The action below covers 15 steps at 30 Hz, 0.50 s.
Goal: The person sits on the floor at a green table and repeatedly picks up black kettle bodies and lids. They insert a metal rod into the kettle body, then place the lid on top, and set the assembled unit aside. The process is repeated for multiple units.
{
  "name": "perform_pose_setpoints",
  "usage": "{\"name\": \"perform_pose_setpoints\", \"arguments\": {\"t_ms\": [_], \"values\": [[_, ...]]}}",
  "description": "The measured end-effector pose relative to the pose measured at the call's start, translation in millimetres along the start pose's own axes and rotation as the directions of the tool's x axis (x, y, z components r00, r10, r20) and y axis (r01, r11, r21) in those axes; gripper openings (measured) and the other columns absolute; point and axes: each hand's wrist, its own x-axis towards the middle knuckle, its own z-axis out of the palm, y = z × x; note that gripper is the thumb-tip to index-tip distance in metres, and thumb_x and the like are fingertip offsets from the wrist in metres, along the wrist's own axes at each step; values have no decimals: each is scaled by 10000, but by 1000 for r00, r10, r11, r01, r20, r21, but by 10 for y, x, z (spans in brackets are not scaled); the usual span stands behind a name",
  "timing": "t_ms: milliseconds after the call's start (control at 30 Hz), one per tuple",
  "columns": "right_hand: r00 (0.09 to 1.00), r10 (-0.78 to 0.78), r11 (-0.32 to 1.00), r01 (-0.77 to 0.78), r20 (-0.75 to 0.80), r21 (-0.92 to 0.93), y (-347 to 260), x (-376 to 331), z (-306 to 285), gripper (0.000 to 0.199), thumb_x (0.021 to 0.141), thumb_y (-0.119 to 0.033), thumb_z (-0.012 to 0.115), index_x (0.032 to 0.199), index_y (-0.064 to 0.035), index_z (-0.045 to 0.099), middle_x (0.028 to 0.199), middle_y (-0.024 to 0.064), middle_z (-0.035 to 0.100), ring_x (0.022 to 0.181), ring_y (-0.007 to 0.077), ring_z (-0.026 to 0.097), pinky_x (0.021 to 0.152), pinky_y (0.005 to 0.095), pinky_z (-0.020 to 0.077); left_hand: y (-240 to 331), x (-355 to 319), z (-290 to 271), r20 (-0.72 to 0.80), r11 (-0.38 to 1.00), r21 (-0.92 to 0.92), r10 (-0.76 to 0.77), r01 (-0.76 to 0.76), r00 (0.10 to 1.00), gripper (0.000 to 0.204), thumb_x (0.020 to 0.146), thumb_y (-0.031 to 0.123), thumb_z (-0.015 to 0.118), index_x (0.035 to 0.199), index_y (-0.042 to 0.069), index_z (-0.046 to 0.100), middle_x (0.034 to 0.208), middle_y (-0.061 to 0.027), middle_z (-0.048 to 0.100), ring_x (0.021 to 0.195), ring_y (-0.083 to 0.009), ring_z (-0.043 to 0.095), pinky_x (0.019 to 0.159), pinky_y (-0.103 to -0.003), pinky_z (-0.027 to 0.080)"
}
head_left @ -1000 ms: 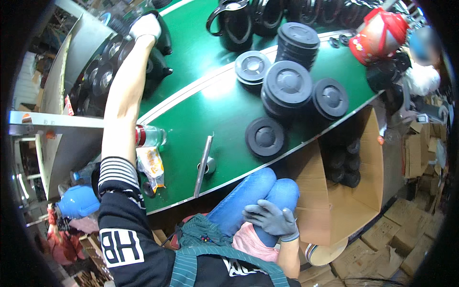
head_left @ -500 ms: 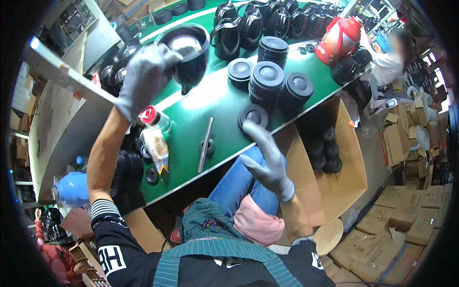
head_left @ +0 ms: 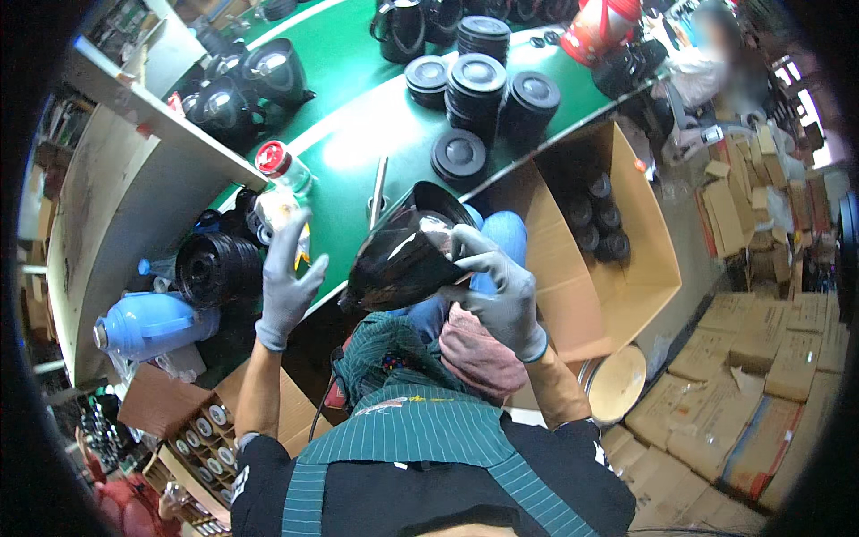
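Over your lap: right hand (head_left: 501, 291) grips black shell (head_left: 403, 259); left hand (head_left: 288, 277) spread wide, empty. Lids (head_left: 477, 85) stacked on tabletop (head_left: 358, 54), unfitted.

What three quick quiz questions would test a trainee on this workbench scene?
1. True or false: the right hand grips the black jug shell.
2. The left hand is: A) holding the metal rod, B) open and holding nothing, C) resting on the blue jug.
3. What lies in the open cardboard box right of the bench?

Key: 1 true. 2 B. 3 Black round parts, much like the lids stacked on the green table.
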Motion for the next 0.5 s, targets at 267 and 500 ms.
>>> {"name": "perform_pose_setpoints", "arguments": {"t_ms": [267,500], "values": [[990,136,979,-139,30,152,16,-48,206,364,847,-24,899,1150,21,703,1547,249,613,1370,283,648,1115,377,523,-924,-601,680,248,555,-760,-235,339,940,662,978,110,764,1569,-40,508,1515,-199,625,1392,-280,608,1203,-406,450],[931,360,915,-364,-57,-174,1243,1003,-104,458,1051,-356,687,1372,-30,703,1295,122,750,1140,243,735,1061,362,542,-1334,-652,796,438,259,-801,-359,539,824,608,982,125,754,1529,-37,544,1469,-196,651,1344,-283,635,1169,-406,476]]}}
